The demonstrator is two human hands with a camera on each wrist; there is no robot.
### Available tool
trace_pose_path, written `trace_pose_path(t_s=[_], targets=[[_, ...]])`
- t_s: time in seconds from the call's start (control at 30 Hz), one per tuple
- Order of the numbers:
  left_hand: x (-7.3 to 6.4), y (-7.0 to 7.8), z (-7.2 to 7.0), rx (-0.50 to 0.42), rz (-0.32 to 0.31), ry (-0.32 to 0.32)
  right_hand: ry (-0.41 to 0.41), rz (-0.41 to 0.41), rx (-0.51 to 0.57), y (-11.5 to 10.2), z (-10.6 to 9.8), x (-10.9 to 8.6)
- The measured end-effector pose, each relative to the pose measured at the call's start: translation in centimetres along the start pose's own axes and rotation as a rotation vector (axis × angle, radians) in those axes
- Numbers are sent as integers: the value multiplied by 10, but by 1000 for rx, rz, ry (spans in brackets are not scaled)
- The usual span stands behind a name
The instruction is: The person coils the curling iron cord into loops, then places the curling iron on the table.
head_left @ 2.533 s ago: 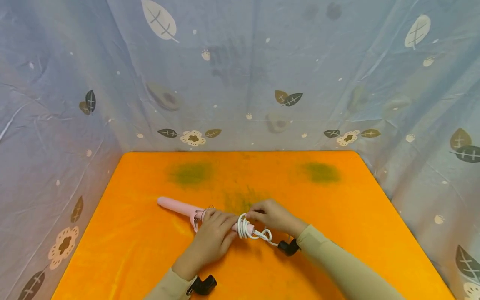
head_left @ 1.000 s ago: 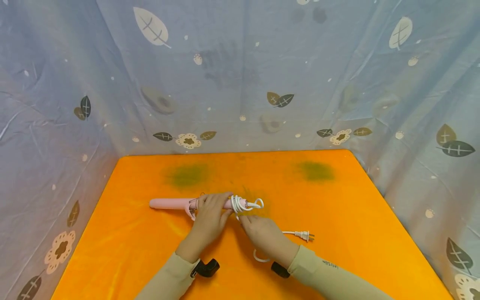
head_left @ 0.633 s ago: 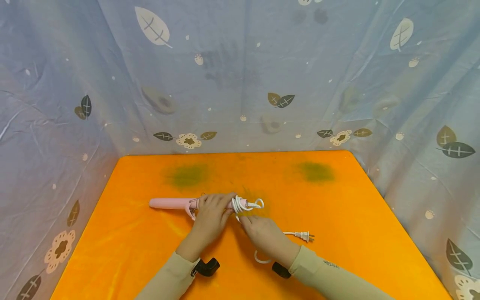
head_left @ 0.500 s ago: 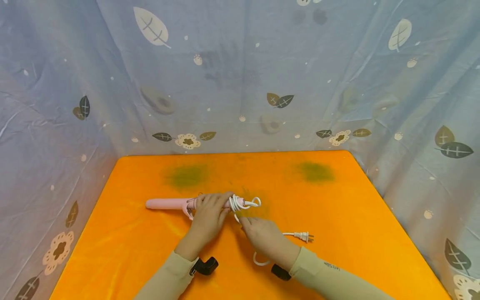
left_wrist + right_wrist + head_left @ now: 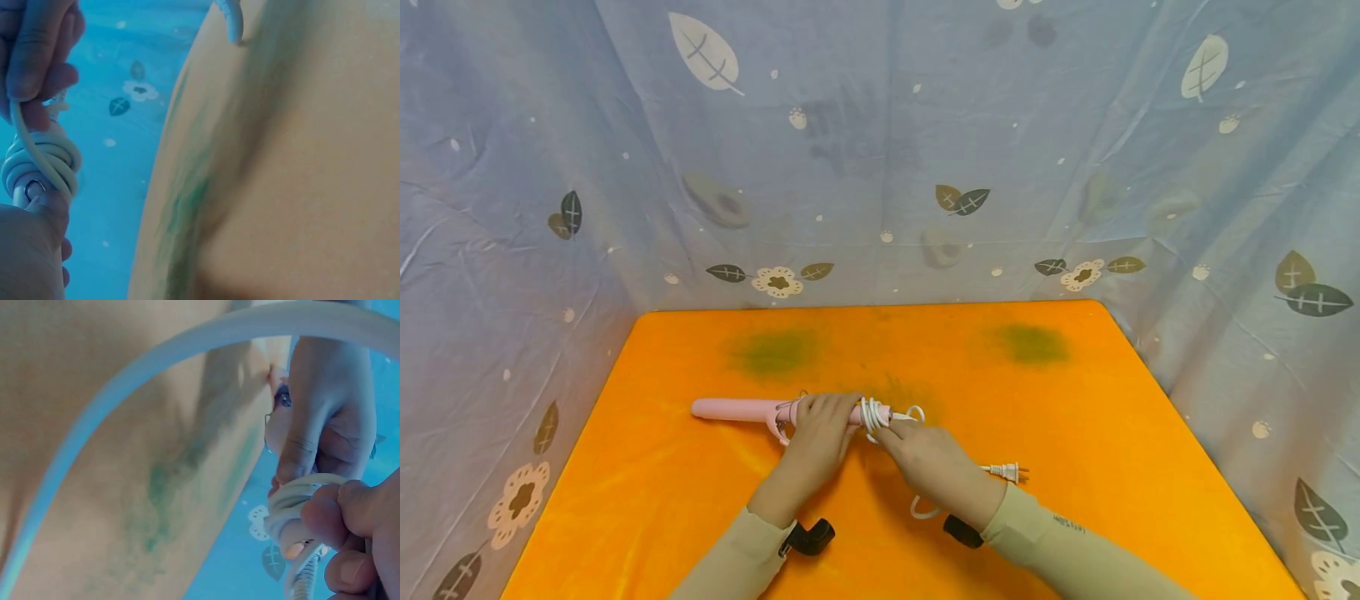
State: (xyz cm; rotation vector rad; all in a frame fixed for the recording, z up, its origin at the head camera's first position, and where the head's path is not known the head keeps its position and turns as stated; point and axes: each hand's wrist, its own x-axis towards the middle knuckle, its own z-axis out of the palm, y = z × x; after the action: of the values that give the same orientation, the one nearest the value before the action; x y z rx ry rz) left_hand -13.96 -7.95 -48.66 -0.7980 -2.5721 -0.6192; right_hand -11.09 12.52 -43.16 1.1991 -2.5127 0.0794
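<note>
A pink curling iron (image 5: 735, 409) lies crosswise over the table, its barrel pointing left. My left hand (image 5: 818, 429) grips its handle, thumb close by the coils in the left wrist view. White power cord (image 5: 871, 417) is wound in several loops round the handle's right end. At those loops my right hand (image 5: 928, 458) pinches the cord between thumb and fingers, as the right wrist view also shows. The cord's two-pin plug (image 5: 1009, 472) sticks out beyond the right hand, and a slack bend of cord (image 5: 922, 508) hangs below it.
The table has an orange cover (image 5: 1075, 417) with dark green smudges. A pale blue curtain (image 5: 880, 167) with leaf and flower prints encloses the back and both sides. Black wrist mounts (image 5: 811, 537) sit under each sleeve.
Since the earliest frame the iron has turned level, and the right hand has moved from above the coils to below them, bringing the plug into view. Lately that hand has risen slightly toward the coils.
</note>
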Motion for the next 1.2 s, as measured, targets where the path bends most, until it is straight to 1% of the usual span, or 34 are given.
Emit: trace_pose_path(t_s=[0.1,0.17,0.27,0.33,0.47,0.57,0.73,0.83,0.93,1.07,1.13,1.2], targets=[[-2,1,-1,-6,18,-14,30,-16,-13,1,-1,3],[-4,2,-2,-3,32,-35,39,-21,-6,2,-1,4],[-7,2,-4,3,57,-65,33,-23,13,3,-1,4],[-8,2,-4,6,71,-71,24,-25,22,3,0,4],[-9,1,-1,9,96,-65,11,-26,17,2,-1,6],[-11,1,4,20,110,-83,13,-30,12,3,-4,10],[-17,4,9,47,115,-124,-14,-47,29,12,-14,15],[-19,6,9,52,122,-131,-29,-33,35,20,-19,17],[-19,6,8,61,129,-148,-28,-19,30,26,-24,17],[-19,5,5,74,115,-185,1,-28,32,33,-26,16],[-19,3,4,80,105,-198,33,-35,35,36,-26,14],[-19,3,4,88,110,-198,66,-48,33,37,-26,13]])
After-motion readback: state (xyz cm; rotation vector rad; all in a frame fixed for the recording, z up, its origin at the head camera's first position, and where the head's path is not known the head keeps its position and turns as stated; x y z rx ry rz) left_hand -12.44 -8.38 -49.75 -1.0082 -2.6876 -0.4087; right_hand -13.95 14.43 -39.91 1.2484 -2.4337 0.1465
